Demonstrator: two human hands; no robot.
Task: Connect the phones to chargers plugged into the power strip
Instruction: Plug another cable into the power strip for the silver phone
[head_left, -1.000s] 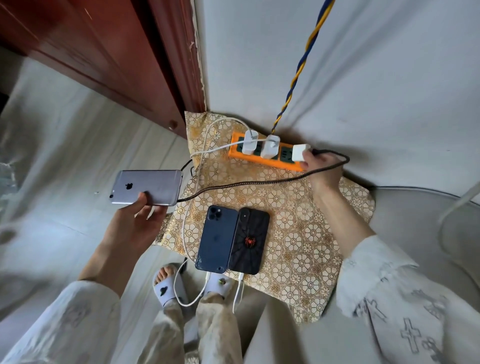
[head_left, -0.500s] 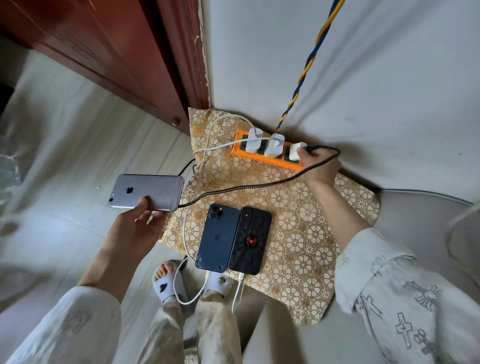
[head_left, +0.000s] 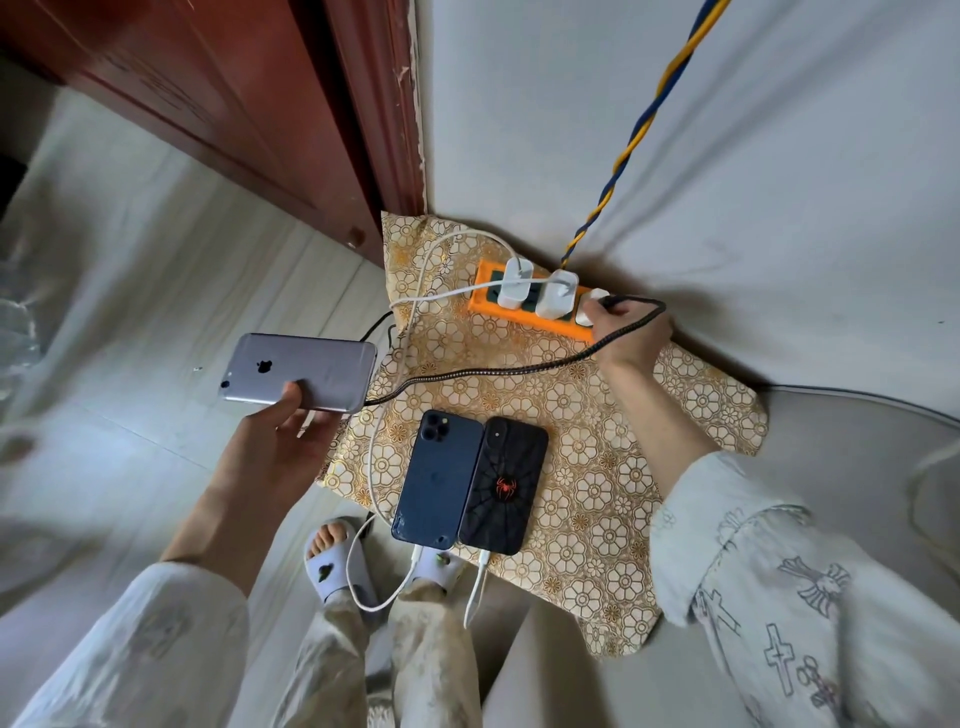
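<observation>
An orange power strip (head_left: 483, 296) lies on a gold patterned cushion (head_left: 597, 467) against the wall, with two white chargers (head_left: 558, 293) plugged in. My right hand (head_left: 631, 332) grips a third white charger (head_left: 592, 306) at the strip's right end. A black braided cable (head_left: 493, 371) runs from it to a silver phone (head_left: 301, 374), held face down in my left hand (head_left: 275, 447) left of the cushion. A dark blue phone (head_left: 436, 478) and a black spider-case phone (head_left: 506, 483) lie side by side on the cushion, each with a white cable in its near end.
A red-brown wooden door frame (head_left: 374, 130) stands at the back left. A blue-and-yellow twisted cord (head_left: 639, 130) rises from the strip up the wall. My slippered feet (head_left: 332, 561) stand just before the cushion, with white cable loops (head_left: 363, 587) hanging over them.
My right hand has pressed the white charger down onto the right end of the strip. The silver phone in my left hand has stayed about where it was.
</observation>
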